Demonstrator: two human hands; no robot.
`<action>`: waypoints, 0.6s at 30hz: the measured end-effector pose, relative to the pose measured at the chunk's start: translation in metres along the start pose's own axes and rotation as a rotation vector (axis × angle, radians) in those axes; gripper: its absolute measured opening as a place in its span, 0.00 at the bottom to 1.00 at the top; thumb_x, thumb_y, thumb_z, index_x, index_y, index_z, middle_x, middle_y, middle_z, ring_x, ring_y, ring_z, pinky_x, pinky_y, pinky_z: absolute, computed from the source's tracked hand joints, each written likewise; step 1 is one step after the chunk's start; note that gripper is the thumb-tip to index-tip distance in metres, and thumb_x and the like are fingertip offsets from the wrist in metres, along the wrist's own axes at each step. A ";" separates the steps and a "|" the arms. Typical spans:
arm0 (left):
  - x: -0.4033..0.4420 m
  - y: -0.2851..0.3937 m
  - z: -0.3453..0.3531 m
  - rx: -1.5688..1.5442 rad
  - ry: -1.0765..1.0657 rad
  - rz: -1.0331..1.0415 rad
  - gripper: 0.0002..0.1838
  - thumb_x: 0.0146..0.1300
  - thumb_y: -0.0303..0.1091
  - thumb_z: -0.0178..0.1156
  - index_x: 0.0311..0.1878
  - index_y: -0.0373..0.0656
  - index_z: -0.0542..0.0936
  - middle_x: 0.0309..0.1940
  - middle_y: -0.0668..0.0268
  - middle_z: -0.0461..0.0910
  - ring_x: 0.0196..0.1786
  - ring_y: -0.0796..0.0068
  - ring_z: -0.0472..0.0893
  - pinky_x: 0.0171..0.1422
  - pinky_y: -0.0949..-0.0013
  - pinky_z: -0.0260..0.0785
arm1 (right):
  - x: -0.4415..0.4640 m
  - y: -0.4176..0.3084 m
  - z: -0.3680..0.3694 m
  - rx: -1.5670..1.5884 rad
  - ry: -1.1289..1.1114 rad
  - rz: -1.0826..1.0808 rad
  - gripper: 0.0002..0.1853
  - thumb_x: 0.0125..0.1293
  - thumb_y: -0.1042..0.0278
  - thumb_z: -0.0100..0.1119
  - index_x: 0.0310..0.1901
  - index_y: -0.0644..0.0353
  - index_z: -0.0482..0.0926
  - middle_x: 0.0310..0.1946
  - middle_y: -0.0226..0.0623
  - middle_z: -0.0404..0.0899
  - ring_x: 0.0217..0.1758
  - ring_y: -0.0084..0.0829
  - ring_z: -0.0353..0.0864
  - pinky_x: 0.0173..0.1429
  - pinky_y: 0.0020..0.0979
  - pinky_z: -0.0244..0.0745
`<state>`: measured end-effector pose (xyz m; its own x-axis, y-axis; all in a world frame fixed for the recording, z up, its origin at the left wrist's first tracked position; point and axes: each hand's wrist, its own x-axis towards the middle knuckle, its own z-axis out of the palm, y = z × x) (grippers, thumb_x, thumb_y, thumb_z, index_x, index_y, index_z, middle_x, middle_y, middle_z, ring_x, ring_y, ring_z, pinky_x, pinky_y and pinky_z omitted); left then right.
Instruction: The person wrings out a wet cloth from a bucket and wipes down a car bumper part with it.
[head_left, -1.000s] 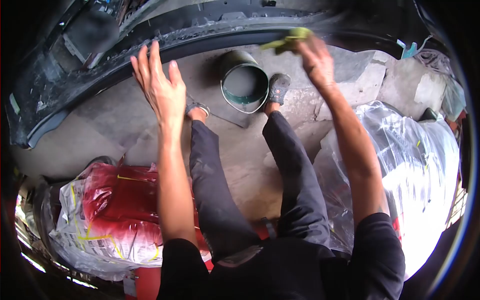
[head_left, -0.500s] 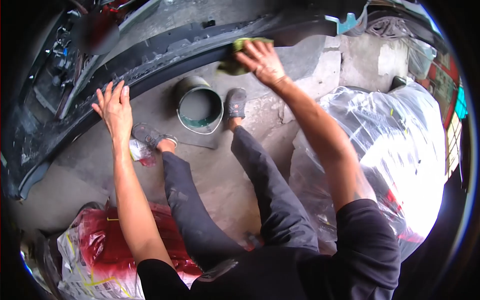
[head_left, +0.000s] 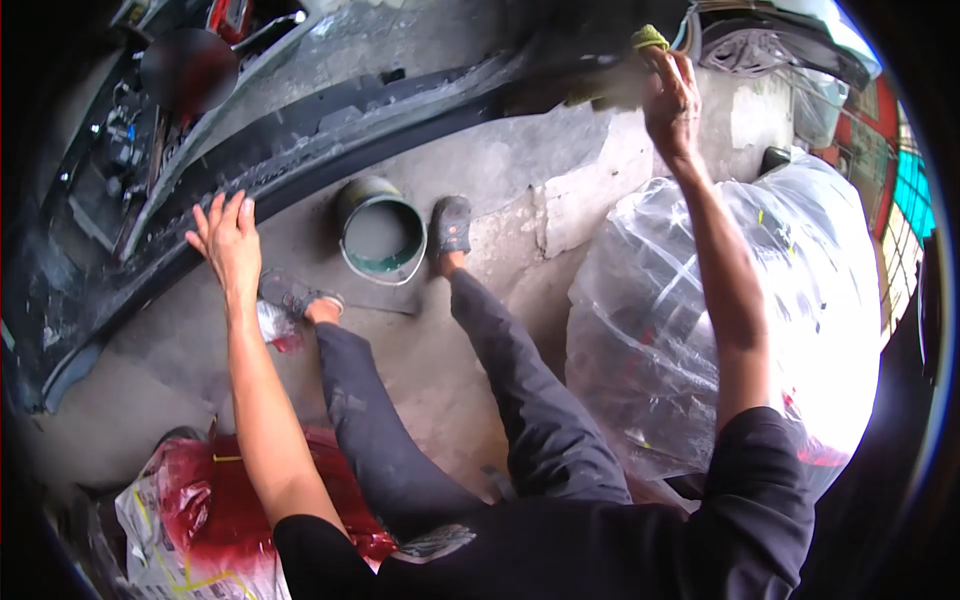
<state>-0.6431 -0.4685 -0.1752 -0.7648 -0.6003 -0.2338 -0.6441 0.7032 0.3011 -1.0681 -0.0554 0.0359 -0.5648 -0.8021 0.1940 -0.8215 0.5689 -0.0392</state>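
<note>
Long, curved black panel [head_left: 420, 125], which looks like a car bumper, lies beyond both hands from the person's body, and its long axis runs in a bow from the lower left of the view to the upper right. The right hand [head_left: 672, 112] is over its upper-right end, and the left hand [head_left: 233, 255] is at the near edge of its left part, so each hand is close to a different end; whether the left fingertips touch this edge or hover above it, I cannot tell. The fingers of the left hand are spread and nearly straight, with nothing seen in them. The fingers of the right hand are bent together around a crumpled yellow-green cloth [head_left: 650, 38], which sticks out past the fingertips. The panel has a smooth, dark outer band and, farther from the person, a rougher edge with pale grey, dusty marks. Between the hands and nearer to the body, a round dark-green bucket [head_left: 366, 192] with a thin wire handle [head_left: 385, 284] stands on worn concrete floor [head_left: 430, 350], with grey liquid [head_left: 378, 228] inside. On the right, glossy clear plastic sheet [head_left: 660, 300] is draped loosely, full of wrinkles. At the lower left, a shiny red surface [head_left: 205, 500] is bordered by printed paper [head_left: 135, 535].
</note>
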 end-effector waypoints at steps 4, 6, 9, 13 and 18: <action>0.000 0.006 0.002 -0.018 0.004 0.007 0.20 0.77 0.50 0.53 0.64 0.54 0.83 0.71 0.62 0.74 0.81 0.45 0.57 0.82 0.34 0.35 | -0.026 -0.002 0.033 -0.054 0.069 0.183 0.25 0.70 0.78 0.49 0.69 0.61 0.71 0.64 0.56 0.71 0.65 0.53 0.74 0.69 0.47 0.72; 0.001 0.004 -0.003 -0.017 -0.018 -0.008 0.20 0.77 0.50 0.54 0.64 0.54 0.82 0.71 0.62 0.73 0.81 0.45 0.56 0.82 0.34 0.35 | -0.019 -0.009 0.036 -0.084 0.142 0.228 0.25 0.71 0.79 0.47 0.70 0.62 0.69 0.67 0.60 0.68 0.67 0.56 0.73 0.68 0.48 0.72; 0.004 0.005 -0.002 -0.011 -0.039 -0.006 0.20 0.77 0.49 0.53 0.65 0.54 0.82 0.71 0.62 0.73 0.81 0.45 0.56 0.82 0.33 0.34 | -0.013 0.040 0.053 0.039 0.247 0.329 0.26 0.71 0.79 0.46 0.71 0.60 0.67 0.66 0.61 0.69 0.67 0.58 0.74 0.67 0.46 0.73; 0.003 0.005 -0.006 0.013 -0.073 0.000 0.20 0.78 0.47 0.51 0.65 0.54 0.81 0.72 0.62 0.71 0.81 0.44 0.55 0.82 0.31 0.34 | 0.007 0.108 0.050 0.192 0.316 0.697 0.20 0.71 0.70 0.51 0.63 0.55 0.74 0.47 0.51 0.85 0.50 0.57 0.84 0.54 0.48 0.78; 0.008 0.006 0.000 0.032 -0.120 -0.014 0.20 0.78 0.47 0.51 0.65 0.54 0.81 0.72 0.64 0.72 0.81 0.44 0.55 0.81 0.31 0.34 | 0.048 0.193 0.046 0.660 0.133 0.786 0.35 0.69 0.81 0.57 0.76 0.47 0.66 0.61 0.37 0.78 0.53 0.23 0.79 0.64 0.26 0.74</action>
<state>-0.6529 -0.4690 -0.1750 -0.7508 -0.5619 -0.3473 -0.6537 0.7078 0.2680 -1.2570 0.0075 -0.0076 -0.9801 -0.1982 -0.0138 -0.1270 0.6784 -0.7236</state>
